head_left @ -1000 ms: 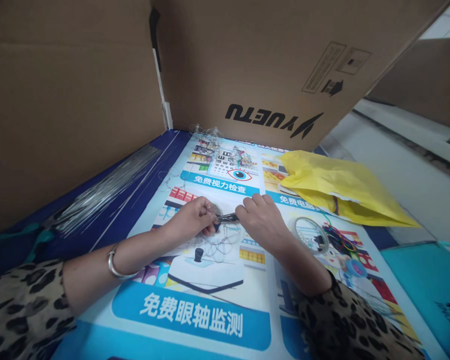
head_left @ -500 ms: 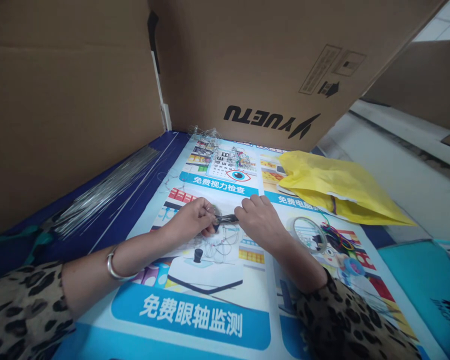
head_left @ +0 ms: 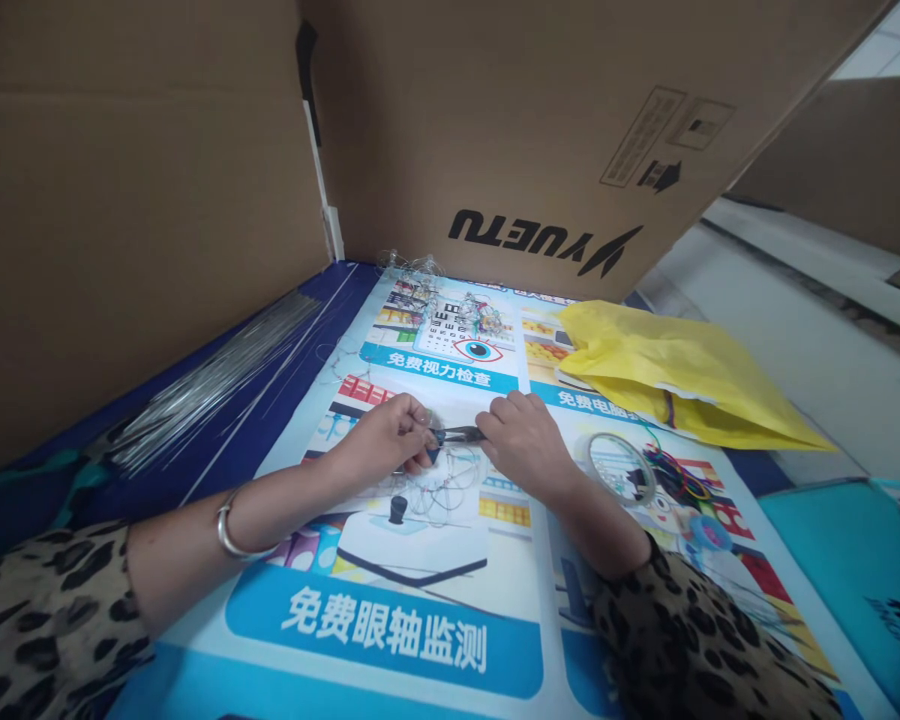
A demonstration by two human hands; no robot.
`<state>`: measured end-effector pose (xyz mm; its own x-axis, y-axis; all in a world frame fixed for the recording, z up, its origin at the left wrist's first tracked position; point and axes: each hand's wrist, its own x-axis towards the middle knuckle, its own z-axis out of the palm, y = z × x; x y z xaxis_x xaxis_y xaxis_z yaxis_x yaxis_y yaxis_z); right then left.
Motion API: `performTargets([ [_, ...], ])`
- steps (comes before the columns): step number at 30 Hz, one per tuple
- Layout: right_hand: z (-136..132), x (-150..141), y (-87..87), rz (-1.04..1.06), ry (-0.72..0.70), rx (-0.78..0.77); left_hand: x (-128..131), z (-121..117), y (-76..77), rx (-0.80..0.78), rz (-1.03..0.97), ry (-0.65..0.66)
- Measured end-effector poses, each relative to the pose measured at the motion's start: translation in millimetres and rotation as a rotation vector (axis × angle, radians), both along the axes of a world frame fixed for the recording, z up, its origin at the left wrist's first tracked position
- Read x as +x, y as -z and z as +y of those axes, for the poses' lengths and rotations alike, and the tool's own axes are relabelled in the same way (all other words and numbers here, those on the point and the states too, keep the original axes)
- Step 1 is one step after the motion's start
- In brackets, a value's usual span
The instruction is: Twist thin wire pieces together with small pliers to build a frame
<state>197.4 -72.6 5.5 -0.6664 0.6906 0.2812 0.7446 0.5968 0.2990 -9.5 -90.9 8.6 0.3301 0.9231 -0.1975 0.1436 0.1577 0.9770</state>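
Note:
My right hand (head_left: 523,440) is wrapped round the handles of small dark pliers (head_left: 462,435), whose jaws point left. The jaws look slightly parted, and their tips reach my left fingertips. My left hand (head_left: 390,437) is closed in a pinch on thin wire, with a silver bangle (head_left: 232,528) on that wrist. Fine loops of wire (head_left: 444,490) lie on the printed sheet just below the two hands. What exactly sits between the left fingertips is too small to make out.
Cardboard panels (head_left: 390,130) stand behind and at left. A bundle of straight wires (head_left: 214,385) lies left, with tangled wire pieces (head_left: 480,315) at the back. On the right are a yellow bag (head_left: 645,350), a tape roll (head_left: 649,485), coloured cords (head_left: 682,475) and a teal folder (head_left: 832,560).
My right hand has shifted slightly right with the pliers, and more of their jaws shows, a little further apart. My left hand stays nearly where it was.

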Motion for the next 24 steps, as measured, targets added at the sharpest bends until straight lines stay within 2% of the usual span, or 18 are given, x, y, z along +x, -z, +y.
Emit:
performTargets([
  [4, 1.8, 4.7, 1.1, 0.265, 0.084, -0.113, -0.3, -0.5, -1.2, -0.006, 0.024, -0.017],
  [7, -1.1, 3.9, -3.6, 0.572, 0.132, -0.302, -0.7, -0.4, 0.5, 0.000, 0.038, -0.020],
  [9, -4.9, 0.2, -7.3, 0.686, 0.050, -0.466, -1.0, -0.1, 2.2, 0.013, 0.043, -0.015],
  [11, -8.6, -5.4, -8.8, 0.696, -0.066, -0.553, -1.3, 0.4, 3.6, 0.012, 0.040, -0.013],
  [14, -11.2, -13.5, -5.4, 0.666, -0.142, -0.520, -1.5, 1.0, 4.2, -0.008, 0.023, -0.004],
  [19, -8.7, -16.8, 2.1, 0.680, -0.082, -0.448, -2.3, 0.3, -0.1, -0.016, 0.044, 0.017],
  [24, -9.0, -15.3, 0.2, 0.749, -0.076, -0.435, -4.1, -2.3, -5.1, 0.017, 0.099, 0.000],
])
